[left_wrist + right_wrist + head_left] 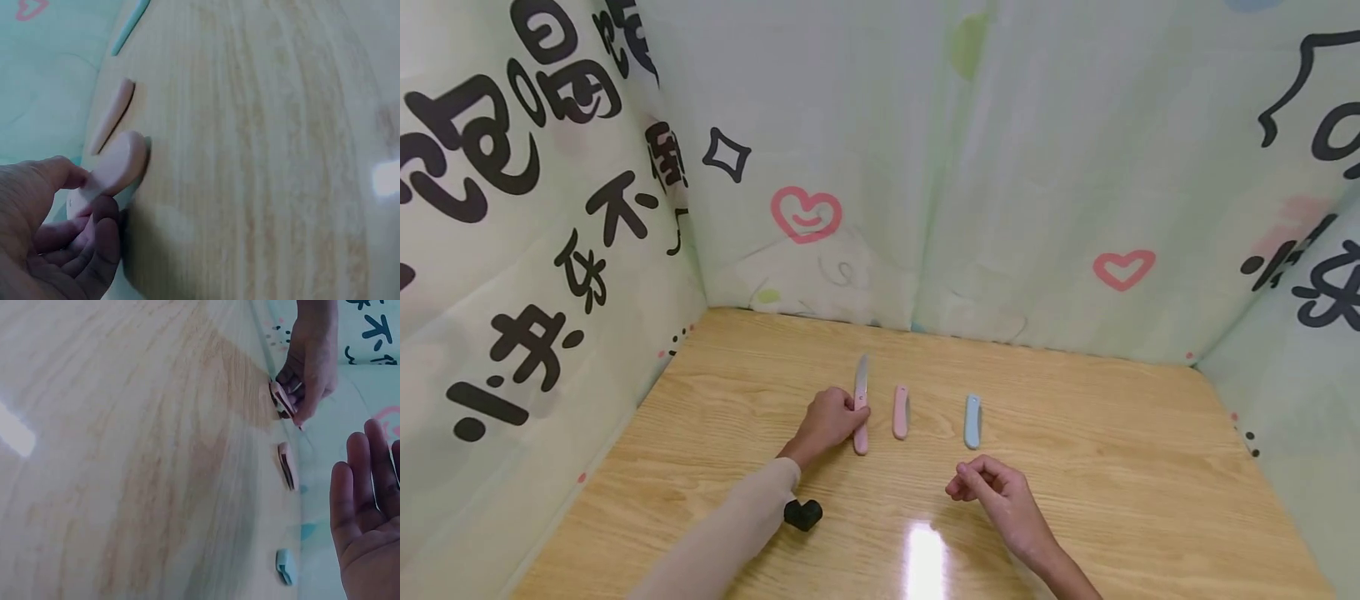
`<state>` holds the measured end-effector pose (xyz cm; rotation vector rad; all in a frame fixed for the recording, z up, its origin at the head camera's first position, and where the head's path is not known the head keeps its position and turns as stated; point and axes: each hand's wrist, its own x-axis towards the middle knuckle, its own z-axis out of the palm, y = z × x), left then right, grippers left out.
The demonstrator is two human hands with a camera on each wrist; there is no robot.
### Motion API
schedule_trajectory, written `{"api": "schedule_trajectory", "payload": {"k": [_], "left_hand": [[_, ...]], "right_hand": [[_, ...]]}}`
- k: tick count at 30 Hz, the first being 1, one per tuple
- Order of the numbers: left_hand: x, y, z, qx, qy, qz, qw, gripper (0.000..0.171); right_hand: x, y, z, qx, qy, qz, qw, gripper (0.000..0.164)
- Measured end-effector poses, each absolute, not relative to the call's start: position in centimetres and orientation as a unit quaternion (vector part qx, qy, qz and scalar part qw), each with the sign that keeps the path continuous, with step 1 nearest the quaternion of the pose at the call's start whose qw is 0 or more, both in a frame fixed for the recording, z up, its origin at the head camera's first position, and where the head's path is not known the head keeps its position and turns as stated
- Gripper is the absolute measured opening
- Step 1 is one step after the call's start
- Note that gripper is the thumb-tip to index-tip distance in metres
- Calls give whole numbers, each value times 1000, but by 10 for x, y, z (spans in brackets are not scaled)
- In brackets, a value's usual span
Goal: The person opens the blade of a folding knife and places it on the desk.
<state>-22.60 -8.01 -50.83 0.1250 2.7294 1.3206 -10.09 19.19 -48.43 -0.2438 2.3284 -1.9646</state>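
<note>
Over the left-centre of the table my left hand [826, 423] pinches the pink handle of a folding knife [861, 444], thumb on one side and fingers on the other. Its blade is out and points toward the back curtain. In the left wrist view the rounded handle end [122, 165] sticks out past the thumb. Just right of it lies a folded pink knife [900, 412], and farther right a folded blue knife [972, 422]. My right hand [1002, 502] hovers in front of the blue knife, fingers loosely bent and holding nothing; the right wrist view shows its fingers [359, 481] extended.
All this is on a wood-grain table [1112, 467]. Pale curtains [1030, 183] with printed hearts and black characters stand behind it and along both sides. A black heart-shaped piece [803, 515] shows by my left sleeve [730, 525]. Light glares off the front of the tabletop.
</note>
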Motion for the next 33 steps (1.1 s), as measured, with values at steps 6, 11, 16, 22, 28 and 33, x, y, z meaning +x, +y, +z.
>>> {"api": "schedule_trajectory", "payload": {"k": [6, 11, 16, 22, 28, 33], "left_hand": [[-229, -78, -513, 69, 910, 409, 8, 21], [-233, -76, -513, 79, 932, 354, 2, 28], [-233, -73, -513, 83, 944, 320, 1, 30], [-236, -70, -514, 70, 949, 308, -4, 33], [-234, -66, -516, 68, 962, 263, -27, 33], [-231, -54, -513, 116, 972, 194, -61, 55]], "right_hand": [[-99, 192, -489, -85, 753, -650, 56, 32], [-98, 191, -491, -81, 747, -656, 77, 32], [-97, 191, -490, -78, 752, -648, 91, 33], [-94, 191, -487, -78, 764, -634, 92, 32], [-89, 194, -487, -68, 776, -619, 105, 33], [-85, 198, -490, -71, 776, -616, 115, 36]]}}
